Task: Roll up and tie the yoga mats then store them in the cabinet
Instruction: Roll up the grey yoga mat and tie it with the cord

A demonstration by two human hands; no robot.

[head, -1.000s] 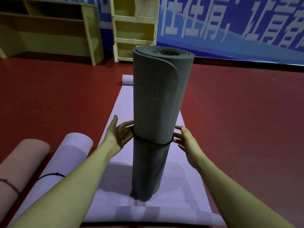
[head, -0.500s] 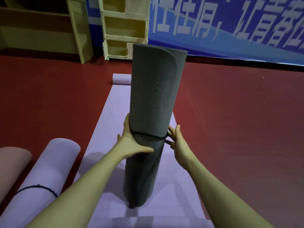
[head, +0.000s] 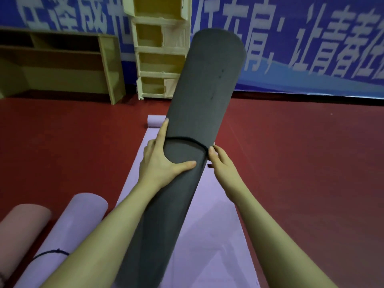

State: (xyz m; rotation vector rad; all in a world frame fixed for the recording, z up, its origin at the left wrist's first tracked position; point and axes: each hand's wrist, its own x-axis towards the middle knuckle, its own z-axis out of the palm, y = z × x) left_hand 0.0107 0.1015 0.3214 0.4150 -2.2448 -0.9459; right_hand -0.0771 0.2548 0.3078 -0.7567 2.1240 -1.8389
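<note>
A rolled dark grey yoga mat (head: 199, 96), tied round its middle with a black cord (head: 185, 140), is lifted and tilted, its top leaning to the right and away from me. My left hand (head: 160, 161) grips it from the left, thumb across the front just below the cord. My right hand (head: 221, 163) holds its right side, fingers behind the roll. Under it a purple mat (head: 209, 231) lies unrolled on the red floor, its far end curled. The cream cabinet (head: 160, 65) with open compartments stands at the back wall.
At lower left lie a rolled purple mat (head: 68, 231) tied with a black cord and a rolled pink mat (head: 18, 227). A wooden shelf unit (head: 62, 63) stands at the back left. A blue banner covers the wall. Red floor spreads on both sides.
The grey roll stood upright on the purple mat; now it is raised and tilted to the right. Both hands closed round it near the cord. The view rose toward the cabinet.
</note>
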